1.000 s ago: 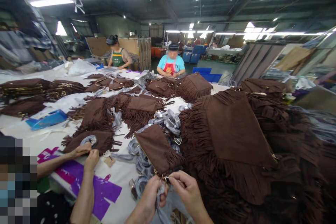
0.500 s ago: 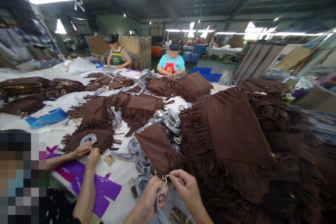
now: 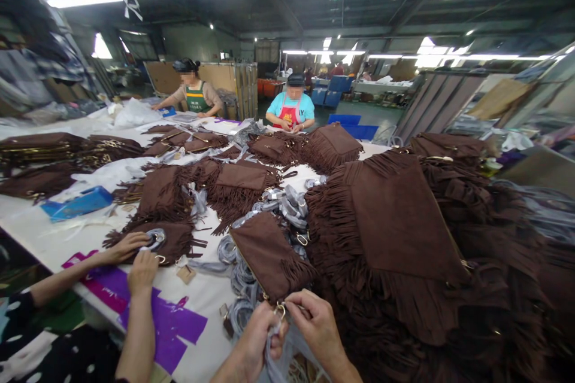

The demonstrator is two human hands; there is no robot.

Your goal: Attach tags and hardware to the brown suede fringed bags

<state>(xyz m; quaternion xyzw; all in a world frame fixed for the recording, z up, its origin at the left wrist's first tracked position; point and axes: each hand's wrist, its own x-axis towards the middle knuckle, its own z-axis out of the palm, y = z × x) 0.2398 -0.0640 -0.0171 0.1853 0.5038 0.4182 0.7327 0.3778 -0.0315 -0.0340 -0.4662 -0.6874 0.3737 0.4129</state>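
A small brown fringed bag point(image 3: 265, 248) lies before me, its near corner pointing at my hands. My left hand point(image 3: 258, 332) is closed around a strap wrapped in grey plastic, and its gold snap hook point(image 3: 281, 310) stands up by the bag's corner. Beside it, my right hand point(image 3: 317, 323) pinches thumb and finger together at that corner, touching the hook's area. What lies between those fingertips is too small to make out. Coiled wrapped straps point(image 3: 242, 275) sit just left of the bag.
Large fringed brown bags point(image 3: 404, 215) pile up on my right. At left, a co-worker's hands point(image 3: 144, 266) handle a wrapped strap coil on another bag point(image 3: 175, 242), near purple plastic point(image 3: 171, 335). A blue box point(image 3: 76, 203) and more bags cover the table; two people work across it.
My hands stay at the bag's corner with the hook, shifting only slightly. The neighbouring co-worker's hands have moved apart, and a gold hook shows there. A far person has stretched out an arm.
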